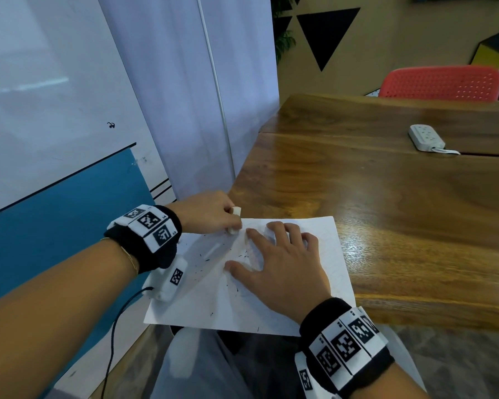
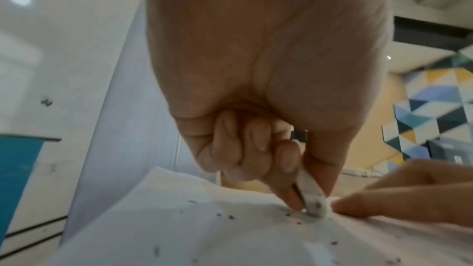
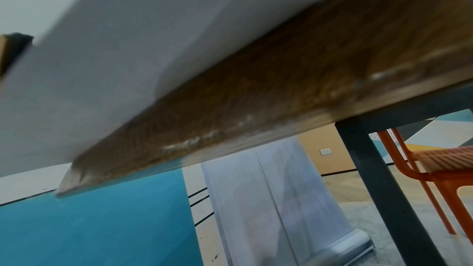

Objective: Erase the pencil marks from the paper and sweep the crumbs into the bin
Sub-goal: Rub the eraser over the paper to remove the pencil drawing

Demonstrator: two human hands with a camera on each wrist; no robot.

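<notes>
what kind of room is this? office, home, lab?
Probably an office break-out or co-working space: a long wooden table, a red perforated plastic chair, a wall with painted geometric triangles, and a power strip lying on the table.

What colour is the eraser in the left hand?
White, its tip smudged grey: the eraser gripped by the left hand shows best in the left wrist view.

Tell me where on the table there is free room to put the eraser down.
The table is bare between the paper and the power strip. The paper is crowded: both hands, the eraser and crumbs.
</notes>
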